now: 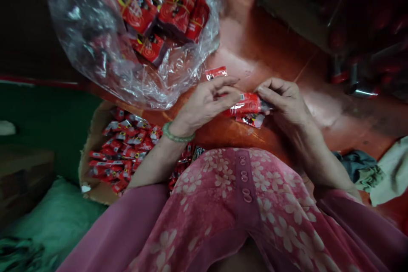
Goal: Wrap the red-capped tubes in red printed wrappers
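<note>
My left hand (208, 102) and my right hand (282, 95) meet over the red floor, both pinched on a small stack of red packets (247, 104) held between them. The left fingers curl round the stack's left end, the right fingers grip its right end. One loose red packet (216, 72) lies on the floor just beyond my left hand, and another packet (251, 120) lies under the stack. A green bead bracelet (175, 136) circles my left wrist.
A clear plastic bag (134, 34) holding banded bundles of red packets sits at the upper left. A cardboard tray (92, 153) with several loose red packets lies at the left of my lap. Crumpled cloths (376, 170) lie at the right, dark objects at the upper right.
</note>
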A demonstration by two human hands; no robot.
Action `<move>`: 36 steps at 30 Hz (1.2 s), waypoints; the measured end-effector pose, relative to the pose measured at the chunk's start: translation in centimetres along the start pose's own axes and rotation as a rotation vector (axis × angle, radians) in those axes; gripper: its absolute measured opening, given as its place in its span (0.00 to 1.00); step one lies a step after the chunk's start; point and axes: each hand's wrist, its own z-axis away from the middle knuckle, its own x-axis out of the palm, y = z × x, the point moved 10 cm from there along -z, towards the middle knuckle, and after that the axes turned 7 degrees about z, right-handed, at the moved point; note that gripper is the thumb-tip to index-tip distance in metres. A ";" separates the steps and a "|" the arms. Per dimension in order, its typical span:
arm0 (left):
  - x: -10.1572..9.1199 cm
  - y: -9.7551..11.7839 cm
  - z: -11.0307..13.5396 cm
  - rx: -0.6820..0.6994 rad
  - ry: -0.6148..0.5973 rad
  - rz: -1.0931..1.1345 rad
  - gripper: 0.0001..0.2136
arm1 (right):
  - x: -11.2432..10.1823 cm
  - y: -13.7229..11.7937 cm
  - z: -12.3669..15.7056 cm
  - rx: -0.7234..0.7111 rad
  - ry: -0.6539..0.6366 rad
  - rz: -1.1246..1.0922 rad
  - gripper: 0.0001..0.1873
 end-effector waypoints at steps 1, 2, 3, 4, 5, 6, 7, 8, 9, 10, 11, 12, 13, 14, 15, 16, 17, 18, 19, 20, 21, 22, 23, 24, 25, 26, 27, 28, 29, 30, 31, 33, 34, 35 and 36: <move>-0.5 0.3 0.2 0.036 0.031 0.069 0.31 | -0.6 0.0 0.0 -0.020 0.089 -0.032 0.20; -0.6 0.3 0.4 0.060 0.046 0.146 0.32 | -1.1 0.1 -0.1 -0.039 0.162 -0.061 0.19; -0.5 0.1 0.5 0.069 0.048 0.221 0.33 | -1.3 0.1 -0.1 -0.055 0.216 -0.089 0.19; 0.0 -0.4 0.6 0.062 0.044 0.283 0.32 | -1.3 0.1 -0.2 -0.074 0.250 -0.118 0.19; 0.6 -0.9 0.7 0.045 0.044 0.333 0.30 | -1.1 0.1 -0.2 -0.094 0.272 -0.150 0.18; 1.3 -1.6 0.7 0.025 0.056 0.372 0.28 | -0.8 0.0 -0.3 -0.112 0.285 -0.179 0.18; 1.8 -2.1 0.7 0.007 0.085 0.408 0.25 | -0.4 0.0 -0.4 -0.127 0.289 -0.202 0.18; 2.1 -2.6 0.7 -0.006 0.127 0.445 0.24 | 0.1 -0.1 -0.4 -0.141 0.294 -0.219 0.18; 2.2 -2.9 0.6 -0.017 0.174 0.481 0.24 | 0.5 -0.3 -0.4 -0.154 0.300 -0.226 0.19; 2.3 -3.2 0.6 -0.024 0.219 0.516 0.24 | 0.9 -0.5 -0.3 -0.167 0.303 -0.220 0.19; 2.3 -3.3 0.5 -0.027 0.255 0.548 0.24 | 1.2 -0.8 -0.3 -0.180 0.303 -0.200 0.20; 2.2 -3.4 0.5 -0.028 0.282 0.574 0.23 | 1.7 -1.1 -0.2 -0.191 0.291 -0.166 0.21; 2.0 -3.3 0.5 -0.026 0.305 0.597 0.22 | 2.1 -1.4 -0.1 -0.197 0.267 -0.126 0.22; 1.8 -3.3 0.5 -0.022 0.324 0.618 0.21 | 2.5 -1.5 0.0 -0.196 0.235 -0.089 0.24; 1.5 -3.2 0.6 -0.018 0.340 0.637 0.20 | 2.9 -1.6 0.0 -0.190 0.191 -0.062 0.26; 1.2 -3.2 0.6 -0.020 0.354 0.652 0.19 | 3.2 -1.7 0.1 -0.181 0.144 -0.051 0.29; 0.9 -3.3 0.7 -0.023 0.363 0.664 0.19 | 3.4 -1.6 0.2 -0.167 0.097 -0.052 0.31; 0.7 -3.4 0.7 -0.026 0.370 0.675 0.19 | 3.6 -1.4 0.3 -0.152 0.051 -0.060 0.32; 0.5 -3.5 0.8 -0.026 0.376 0.682 0.19 | 3.6 -1.2 0.4 -0.136 0.013 -0.069 0.31; 0.3 -3.5 0.7 -0.024 0.386 0.685 0.19 | 3.5 -0.9 0.5 -0.117 -0.013 -0.075 0.30; 0.1 -3.6 0.7 -0.020 0.399 0.682 0.19 | 3.4 -0.5 0.5 -0.095 -0.028 -0.080 0.27; 0.0 -3.6 0.7 -0.015 0.413 0.676 0.19 | 3.3 -0.1 0.6 -0.075 -0.031 -0.085 0.25; -0.1 -3.7 0.6 -0.012 0.425 0.668 0.19 | 3.1 0.2 0.6 -0.059 -0.023 -0.092 0.24; -0.1 -3.7 0.5 -0.010 0.435 0.661 0.19 | 2.9 0.4 0.6 -0.050 -0.004 -0.097 0.23; -0.1 -3.6 0.3 -0.006 0.443 0.656 0.19 | 2.6 0.5 0.6 -0.052 0.023 -0.097 0.23; 0.0 -3.5 0.2 -0.001 0.450 0.655 0.19 | 2.4 0.4 0.7 -0.068 0.058 -0.084 0.22; 0.0 -3.4 0.1 0.005 0.454 0.656 0.18 | 2.1 0.2 0.8 -0.097 0.097 -0.061 0.22; 0.1 -3.2 0.0 0.012 0.454 0.657 0.18 | 1.8 -0.2 0.8 -0.133 0.135 -0.033 0.22; 0.1 -3.1 -0.1 0.016 0.447 0.655 0.18 | 1.7 -0.6 0.9 -0.167 0.161 -0.010 0.21; 0.2 -2.9 -0.2 0.018 0.436 0.652 0.18 | 1.6 -0.8 0.9 -0.188 0.168 0.000 0.21; 0.3 -2.6 -0.3 0.021 0.423 0.650 0.18 | 1.8 -0.9 0.8 -0.194 0.155 -0.009 0.21; 0.2 -2.1 -0.3 0.047 0.412 0.659 0.19 | 2.2 -0.7 0.6 -0.170 0.103 -0.068 0.20; 0.0 -1.8 -0.3 0.071 0.415 0.672 0.19 | 2.4 -0.5 0.4 -0.157 0.081 -0.099 0.20; -0.1 -1.6 -0.3 0.096 0.417 0.684 0.19 | 2.5 -0.4 0.3 -0.153 0.071 -0.122 0.20; -0.1 -1.3 -0.3 0.116 0.413 0.693 0.18 | 2.6 -0.4 0.3 -0.160 0.072 -0.134 0.21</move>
